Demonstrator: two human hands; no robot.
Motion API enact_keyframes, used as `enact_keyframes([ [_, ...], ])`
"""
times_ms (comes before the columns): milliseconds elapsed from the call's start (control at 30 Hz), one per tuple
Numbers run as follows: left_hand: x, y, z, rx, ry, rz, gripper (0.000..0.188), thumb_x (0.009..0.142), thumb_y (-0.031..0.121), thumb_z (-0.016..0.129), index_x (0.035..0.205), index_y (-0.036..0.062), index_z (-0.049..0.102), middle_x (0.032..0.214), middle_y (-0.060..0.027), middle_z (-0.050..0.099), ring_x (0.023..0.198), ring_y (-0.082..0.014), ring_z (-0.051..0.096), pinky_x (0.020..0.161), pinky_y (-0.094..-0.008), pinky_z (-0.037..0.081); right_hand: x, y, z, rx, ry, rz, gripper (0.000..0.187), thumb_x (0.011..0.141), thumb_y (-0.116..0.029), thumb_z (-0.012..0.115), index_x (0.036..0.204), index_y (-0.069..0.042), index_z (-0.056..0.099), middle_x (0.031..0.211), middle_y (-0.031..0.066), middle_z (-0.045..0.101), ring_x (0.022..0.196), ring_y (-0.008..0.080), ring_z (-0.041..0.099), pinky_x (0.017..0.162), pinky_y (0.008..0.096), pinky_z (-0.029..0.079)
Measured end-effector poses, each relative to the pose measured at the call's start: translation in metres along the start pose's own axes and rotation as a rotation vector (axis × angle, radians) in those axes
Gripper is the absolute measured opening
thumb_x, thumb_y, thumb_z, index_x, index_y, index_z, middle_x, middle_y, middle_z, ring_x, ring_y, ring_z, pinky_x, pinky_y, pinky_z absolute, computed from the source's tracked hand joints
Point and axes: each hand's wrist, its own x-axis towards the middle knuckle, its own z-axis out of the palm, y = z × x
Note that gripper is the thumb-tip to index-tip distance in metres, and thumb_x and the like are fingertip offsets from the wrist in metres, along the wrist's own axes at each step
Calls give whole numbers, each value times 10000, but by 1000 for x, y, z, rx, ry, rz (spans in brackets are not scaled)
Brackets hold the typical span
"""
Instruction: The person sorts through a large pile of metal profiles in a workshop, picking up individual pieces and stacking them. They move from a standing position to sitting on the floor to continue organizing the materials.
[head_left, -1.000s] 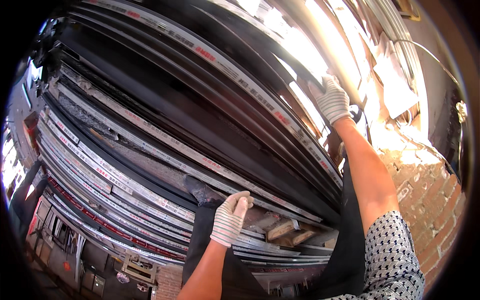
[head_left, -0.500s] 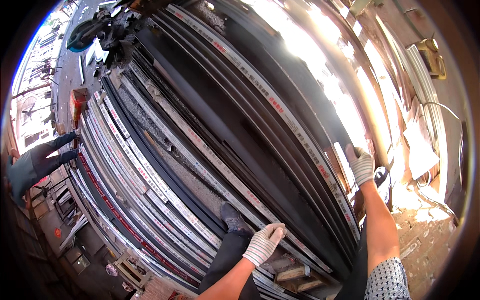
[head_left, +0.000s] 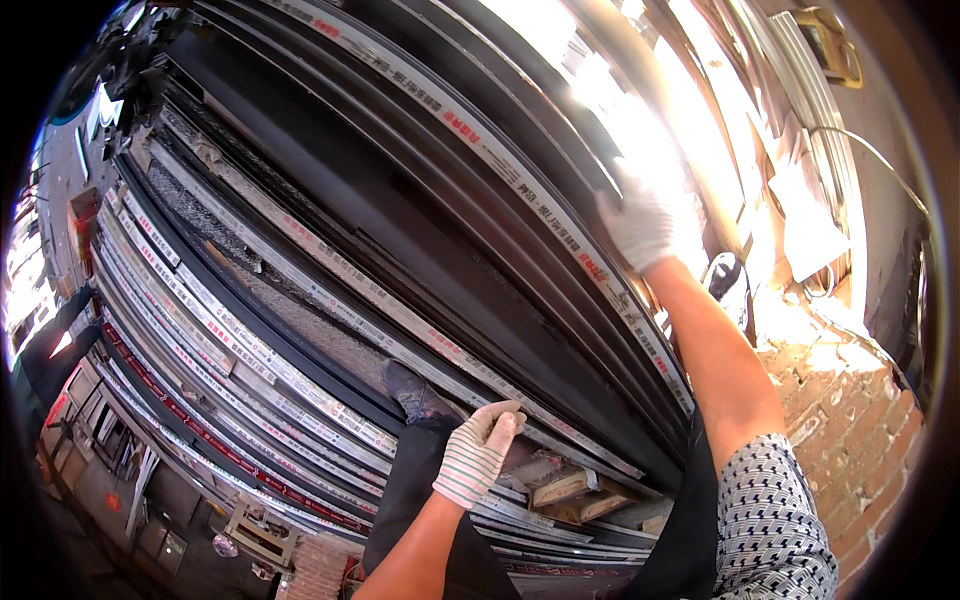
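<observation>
Holding knit-gloved left hand point(head_left: 476, 457) curled closed near long black bars point(head_left: 530, 330), right hand point(head_left: 643, 215) outstretched, too blurred to judge grip.

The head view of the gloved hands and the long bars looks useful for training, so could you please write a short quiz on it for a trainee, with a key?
1. Multiple choice: beside the long dark bars, which hand looks blurred?
A) left
B) right
C) neither

2. True or false: the left hand wears a striped glove.

3. Fill in the blank: the masonry beside the patterned sleeve is made of ____.

Key:
1. B, the right hand.
2. True.
3. Bricks.
</observation>
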Motion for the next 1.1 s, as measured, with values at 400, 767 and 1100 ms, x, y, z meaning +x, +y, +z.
enact_keyframes([
  [400, -2, 4, 0, 4, 38, 21, 381, 1047, 248, 542, 1298, -36, 582, 1170, -140, 678, 1055, -202, 655, 895, -343, 556, 33, -10, 27, 31, -418, 114, 556, 862, -268, 697, 1293, 0, 472, 1141, 191, 560, 1074, 363, 576, 918, 450, 499],
  [767, -1, 9, -2, 4, 60, 17, 420, 1046, 281, 550, 1290, -59, 588, 1169, -183, 685, 1060, -220, 663, 953, -345, 516, 54, 33, 9, 67, -188, 169, 372, 876, -336, 707, 1143, -92, 616, 1041, 140, 652, 1004, 336, 634, 869, 451, 524],
  [1100, 1, 15, 2, 16, 66, -3, 378, 1053, 232, 529, 1289, -58, 588, 1157, -178, 688, 1046, -216, 672, 958, -336, 519, 28, 55, 3, 92, -33, 217, 487, 856, -317, 736, 1245, -56, 602, 1163, 170, 632, 1085, 349, 605, 935, 447, 502],
])
